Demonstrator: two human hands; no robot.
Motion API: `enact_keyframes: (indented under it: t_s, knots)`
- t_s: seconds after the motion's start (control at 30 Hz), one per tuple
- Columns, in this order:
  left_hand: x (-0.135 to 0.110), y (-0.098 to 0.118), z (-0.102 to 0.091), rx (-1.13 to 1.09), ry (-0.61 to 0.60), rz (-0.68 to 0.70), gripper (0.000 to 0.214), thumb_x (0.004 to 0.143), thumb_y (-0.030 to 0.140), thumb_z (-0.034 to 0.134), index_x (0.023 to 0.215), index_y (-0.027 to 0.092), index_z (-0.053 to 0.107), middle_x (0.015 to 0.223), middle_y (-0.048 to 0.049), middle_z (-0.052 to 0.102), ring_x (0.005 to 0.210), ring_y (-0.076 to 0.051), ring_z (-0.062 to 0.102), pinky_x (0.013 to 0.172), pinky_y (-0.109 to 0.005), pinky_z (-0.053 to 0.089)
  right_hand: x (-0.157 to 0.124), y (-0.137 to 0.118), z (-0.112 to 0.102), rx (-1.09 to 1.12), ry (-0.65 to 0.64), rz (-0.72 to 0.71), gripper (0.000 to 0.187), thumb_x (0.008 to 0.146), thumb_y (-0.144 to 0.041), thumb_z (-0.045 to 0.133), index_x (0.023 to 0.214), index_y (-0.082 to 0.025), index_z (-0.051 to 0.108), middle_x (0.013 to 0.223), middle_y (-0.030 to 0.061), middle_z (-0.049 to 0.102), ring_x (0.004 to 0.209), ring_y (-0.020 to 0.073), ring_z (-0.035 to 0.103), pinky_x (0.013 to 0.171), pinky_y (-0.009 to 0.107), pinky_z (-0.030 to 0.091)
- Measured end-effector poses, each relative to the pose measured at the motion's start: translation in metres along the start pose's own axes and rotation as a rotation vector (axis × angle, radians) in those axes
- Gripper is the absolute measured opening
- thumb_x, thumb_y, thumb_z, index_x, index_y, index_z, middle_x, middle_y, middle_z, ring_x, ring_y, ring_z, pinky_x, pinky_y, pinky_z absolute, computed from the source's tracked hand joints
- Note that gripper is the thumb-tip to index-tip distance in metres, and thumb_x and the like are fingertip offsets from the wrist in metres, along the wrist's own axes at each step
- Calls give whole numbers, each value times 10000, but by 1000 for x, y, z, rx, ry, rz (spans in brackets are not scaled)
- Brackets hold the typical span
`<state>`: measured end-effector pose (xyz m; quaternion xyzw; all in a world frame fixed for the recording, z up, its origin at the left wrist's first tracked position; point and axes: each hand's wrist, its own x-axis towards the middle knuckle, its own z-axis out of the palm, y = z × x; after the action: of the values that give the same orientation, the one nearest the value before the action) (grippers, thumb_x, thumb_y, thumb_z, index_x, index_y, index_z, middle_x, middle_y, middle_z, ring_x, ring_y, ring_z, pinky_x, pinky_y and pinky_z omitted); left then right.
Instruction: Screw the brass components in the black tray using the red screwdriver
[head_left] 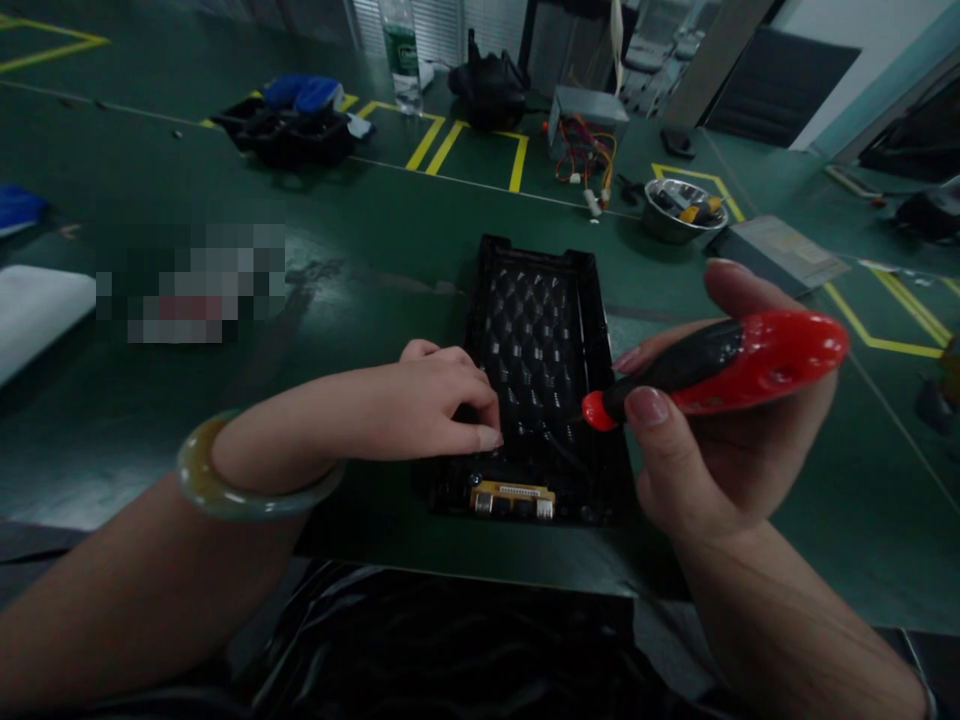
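Item: black casing (529,340), shallow, open side up, quilted inner surface. Location: centre of the frame, flat on the green bench (375,235), its long side running up the frame.

Fitted part: small yellowish circuit board (514,491) with metal ports, at the casing's near end, lower centre of the frame.

Left hand (439,408): over the casing's left edge, centre of the frame; fingers curled, thumb and forefinger tips close together above the inner surface near the board. Whether they pinch anything cannot be told. Bangle (234,497), pale green and amber, on the wrist.

Right hand (724,465): right of centre; fingers closed around a red-and-black screwdriver (750,362), handle tilted, front end directed leftward over the casing. Tip lost in the dark.

Other stock, along the top of the frame: black tray (300,148) bearing a blue item (304,95), upper left; clear bottle (405,65), upright, green label, top centre; metal box (592,106) with coloured wires, upper right of centre; steel bowl (670,228) holding tools, upper right.
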<state>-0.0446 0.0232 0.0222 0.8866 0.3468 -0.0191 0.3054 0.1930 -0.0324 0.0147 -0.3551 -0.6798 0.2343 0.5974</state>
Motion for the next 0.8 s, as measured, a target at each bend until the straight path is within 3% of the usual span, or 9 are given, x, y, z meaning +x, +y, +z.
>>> enact_keyframes:
  t_s: [0.1, 0.23, 0.37, 0.57, 0.7, 0.8]
  knots:
    - [3, -1, 1, -15, 67, 3, 144, 930, 348, 639, 980, 304, 767, 1045, 52, 765, 1079, -201, 626, 1004, -382, 236, 4, 2, 8, -74, 122, -139, 595, 793, -213, 769, 1344, -384, 624, 1426, -14, 563, 843, 153, 640, 794, 382, 553]
    - [7, 1, 4, 18, 134, 61, 150, 915, 266, 641, 1006, 274, 760, 1063, 33, 767, 1073, -199, 642, 1016, -386, 216, 7, 10, 15, -25, 198, -175, 549, 809, -206, 752, 1327, -350, 644, 1406, 6, 586, 814, 140, 643, 721, 344, 549]
    - [9, 4, 7, 36, 127, 135, 173, 934, 266, 657, 1083, 264, 745, 1120, 24, 759, 1113, -194, 635, 1042, -376, 197, 10, 11, 13, 103, 232, -221, 523, 803, -168, 752, 1293, -333, 672, 1382, -4, 605, 828, 116, 646, 664, 288, 561]
    - [11, 4, 9, 63, 136, 190, 204, 917, 397, 738, 1080, 275, 746, 1060, 36, 753, 1087, -195, 628, 1019, -372, 190, 17, 11, 6, 85, 326, -148, 350, 860, -381, 747, 1205, -344, 697, 1364, -45, 588, 835, 123, 652, 831, 397, 624]
    - [11, 4, 8, 35, 147, 223, 96, 952, 342, 703, 984, 267, 754, 964, 60, 749, 1000, -163, 638, 1001, -363, 194, 21, 19, 4, 100, 420, -151, 340, 834, -420, 768, 1159, -333, 720, 1321, -39, 633, 799, 113, 650, 798, 395, 633]
    - [11, 5, 7, 19, 152, 253, 127, 992, 340, 650, 980, 260, 749, 967, 64, 747, 986, -149, 642, 999, -359, 199, 23, 21, 3, 103, 434, -146, 354, 830, -421, 761, 1165, -318, 716, 1314, -24, 634, 787, 114, 650, 788, 395, 635]
